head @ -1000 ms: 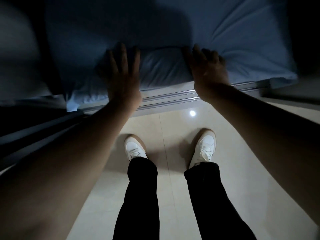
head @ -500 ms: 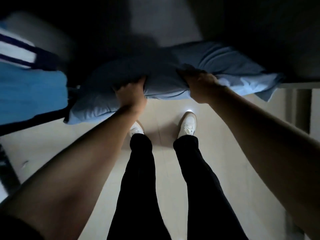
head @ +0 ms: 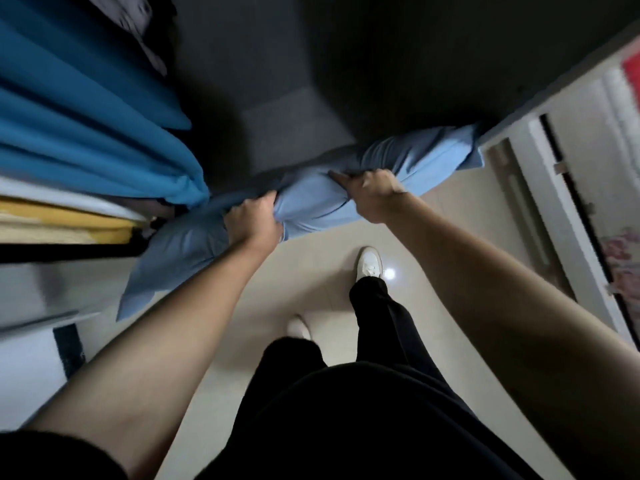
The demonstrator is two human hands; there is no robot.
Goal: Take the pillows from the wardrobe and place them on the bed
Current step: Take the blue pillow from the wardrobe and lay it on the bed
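Note:
A light blue pillow [head: 311, 206] hangs in the air in front of me, stretched from lower left to upper right above the floor. My left hand [head: 254, 221] grips its near edge left of the middle, fingers bunched into the cloth. My right hand [head: 370, 195] grips the same edge further right. The pillow's far side is in shadow. On the left lies a bed [head: 86, 216] with bright blue bedding [head: 86, 133] and a yellow layer under it.
A beige tiled floor [head: 311, 278] lies below, with my black trousers and white shoes [head: 369, 263] on it. A pale cabinet or door [head: 561, 209] runs along the right. Ahead the room is dark.
The pillow has come out of the wardrobe and I have turned with it; both hands went from flat on it to gripping it. The bed has come into view on the left.

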